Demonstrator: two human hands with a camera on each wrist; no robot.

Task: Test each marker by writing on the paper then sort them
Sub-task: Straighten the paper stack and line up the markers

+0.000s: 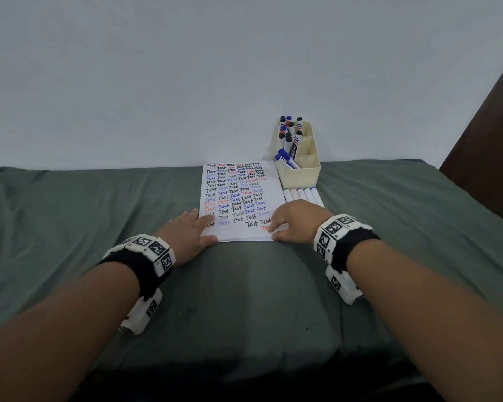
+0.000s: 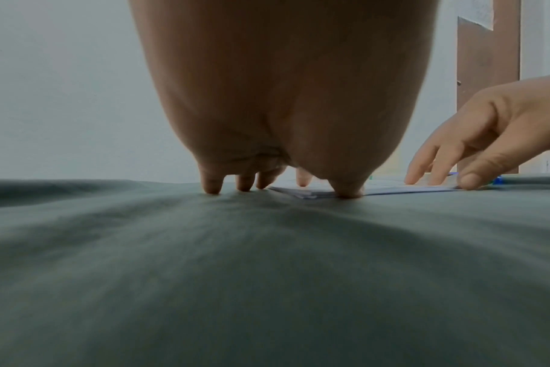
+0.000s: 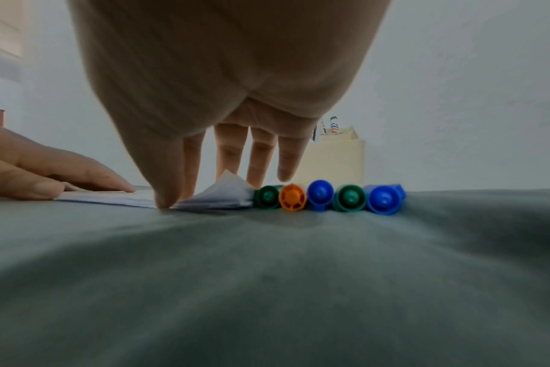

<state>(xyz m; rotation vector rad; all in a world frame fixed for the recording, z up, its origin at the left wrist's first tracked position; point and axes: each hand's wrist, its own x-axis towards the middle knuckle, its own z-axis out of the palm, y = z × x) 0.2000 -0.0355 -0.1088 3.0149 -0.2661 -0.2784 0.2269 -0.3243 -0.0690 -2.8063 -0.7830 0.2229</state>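
Paper (image 1: 241, 198): a white sheet full of "Test" words in black, red and blue, lying flat on the green sheet (image 1: 84, 204) of a bed.
Left hand (image 1: 186, 230): fingers spread and straight, pressing the near left corner of the paper.
Right hand (image 1: 296, 220): thumb and forefinger pinching the near right corner, which lifts a little.
Loose markers (image 1: 302, 194): five in a row, just right of the paper.
Organizer (image 1: 301, 166): cream box at the far right, holding more markers.
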